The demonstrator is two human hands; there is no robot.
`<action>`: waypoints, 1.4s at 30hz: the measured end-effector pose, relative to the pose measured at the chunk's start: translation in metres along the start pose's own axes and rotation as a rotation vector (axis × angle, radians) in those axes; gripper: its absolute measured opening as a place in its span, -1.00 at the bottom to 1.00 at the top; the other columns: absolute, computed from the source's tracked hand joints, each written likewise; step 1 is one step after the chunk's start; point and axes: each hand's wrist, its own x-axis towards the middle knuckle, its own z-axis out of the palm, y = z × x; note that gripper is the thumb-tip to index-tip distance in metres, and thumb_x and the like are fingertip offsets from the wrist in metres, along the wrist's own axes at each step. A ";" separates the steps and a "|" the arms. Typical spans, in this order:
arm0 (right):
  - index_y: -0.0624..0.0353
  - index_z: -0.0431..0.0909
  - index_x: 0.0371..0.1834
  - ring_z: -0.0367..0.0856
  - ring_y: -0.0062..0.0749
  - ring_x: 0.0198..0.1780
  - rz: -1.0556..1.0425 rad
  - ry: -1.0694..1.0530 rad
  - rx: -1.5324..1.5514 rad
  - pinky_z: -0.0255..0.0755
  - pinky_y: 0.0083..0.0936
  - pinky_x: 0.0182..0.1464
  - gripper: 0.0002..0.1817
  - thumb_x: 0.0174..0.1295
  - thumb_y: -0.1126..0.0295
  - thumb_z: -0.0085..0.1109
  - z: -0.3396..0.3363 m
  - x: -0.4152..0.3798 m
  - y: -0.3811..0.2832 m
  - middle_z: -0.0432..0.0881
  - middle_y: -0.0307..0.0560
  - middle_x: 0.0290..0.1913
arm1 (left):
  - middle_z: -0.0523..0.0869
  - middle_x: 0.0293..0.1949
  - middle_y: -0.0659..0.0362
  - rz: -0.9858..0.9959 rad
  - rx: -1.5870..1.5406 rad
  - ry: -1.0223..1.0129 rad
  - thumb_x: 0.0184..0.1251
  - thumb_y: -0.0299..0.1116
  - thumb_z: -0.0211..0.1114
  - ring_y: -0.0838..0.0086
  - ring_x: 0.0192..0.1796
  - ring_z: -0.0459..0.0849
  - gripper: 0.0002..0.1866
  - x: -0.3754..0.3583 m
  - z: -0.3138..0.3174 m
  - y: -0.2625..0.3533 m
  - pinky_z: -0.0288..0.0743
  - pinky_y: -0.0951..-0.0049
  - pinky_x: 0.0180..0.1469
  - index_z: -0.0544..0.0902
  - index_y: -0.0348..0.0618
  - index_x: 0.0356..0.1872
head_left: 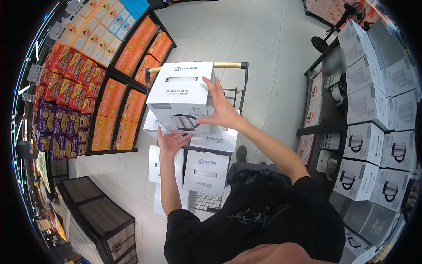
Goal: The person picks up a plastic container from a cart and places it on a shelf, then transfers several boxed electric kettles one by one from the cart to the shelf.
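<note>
A white electric kettle box (178,103) with a kettle picture on its front is between my hands, above other boxes on a wheeled cart. My right hand (223,108) grips its right side, fingers along the upper edge and thumb near the kettle picture. Palm up, my left hand (172,141) supports the lower front edge with spread fingers; the underside is hidden. Below are more white kettle boxes, among them an upright kettle box (206,171) nearest my body. The cart's handle bar (226,65) runs behind the held box.
At left stands a shelf of red snack packs (66,61) and orange cartons (110,103). A dark-framed storage cabinet (96,207) is at lower left. Kettle boxes (362,143) are stacked at right, beside a dark shelf (323,130). Pale floor tiles (263,39) lie beyond the cart.
</note>
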 end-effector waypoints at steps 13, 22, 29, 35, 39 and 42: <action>-0.19 0.11 0.41 0.01 0.42 0.43 -0.045 0.016 0.050 0.30 -0.09 0.30 0.02 -0.19 0.27 0.53 0.009 0.001 0.014 -0.07 0.56 0.41 | 0.31 0.21 -0.45 -0.107 0.075 -0.016 0.35 0.36 -0.37 -0.35 0.18 0.43 -0.05 0.006 0.004 0.012 0.29 -0.27 0.24 0.11 -0.47 0.32; -0.14 0.19 0.38 0.12 0.40 0.39 -0.219 0.107 0.169 0.35 -0.17 0.27 -0.01 -0.22 0.36 0.53 -0.047 -0.055 -0.046 -0.24 0.52 0.46 | 0.30 0.22 -0.39 0.098 -0.014 0.021 0.24 0.28 0.08 -0.43 0.19 0.36 -0.11 -0.065 0.044 0.009 0.21 -0.40 0.25 0.17 -0.29 0.33; -0.17 0.23 0.39 0.44 0.29 0.21 -0.298 0.356 0.057 0.41 -0.29 0.21 -0.02 -0.21 0.38 0.54 -0.110 -0.137 -0.062 -0.27 0.50 0.47 | 0.37 0.25 -0.26 0.166 0.235 -0.277 0.34 0.18 -0.01 -0.19 0.13 0.54 -0.22 -0.068 0.118 -0.020 0.50 -0.19 0.12 0.21 -0.29 0.34; -0.21 0.30 0.37 0.65 -0.07 -0.17 -0.220 0.637 -0.135 0.53 -0.44 -0.07 -0.09 -0.16 0.36 0.54 -0.148 -0.216 -0.070 -0.19 0.44 0.48 | 0.46 0.21 -0.19 0.014 0.339 -0.496 0.39 0.17 -0.06 -0.16 0.08 0.59 -0.30 -0.023 0.179 -0.063 0.54 -0.13 0.10 0.29 -0.23 0.30; -0.24 0.31 0.36 0.58 0.01 0.01 -0.168 0.831 -0.238 0.51 -0.40 -0.05 -0.08 -0.20 0.44 0.51 -0.163 -0.273 -0.076 -0.24 0.47 0.49 | 0.49 0.21 -0.10 -0.192 0.320 -0.606 0.39 0.12 -0.04 -0.08 0.13 0.57 -0.35 0.000 0.229 -0.106 0.53 -0.12 0.10 0.34 -0.21 0.27; -0.32 0.27 0.37 0.43 0.35 0.18 -0.062 0.895 -0.336 0.51 -0.27 0.05 -0.04 -0.22 0.36 0.53 -0.167 -0.325 -0.083 -0.24 0.51 0.47 | 0.50 0.19 -0.03 -0.312 0.360 -0.680 0.39 -0.03 0.06 0.12 0.16 0.55 -0.42 0.005 0.260 -0.143 0.53 0.07 0.14 0.33 -0.22 0.28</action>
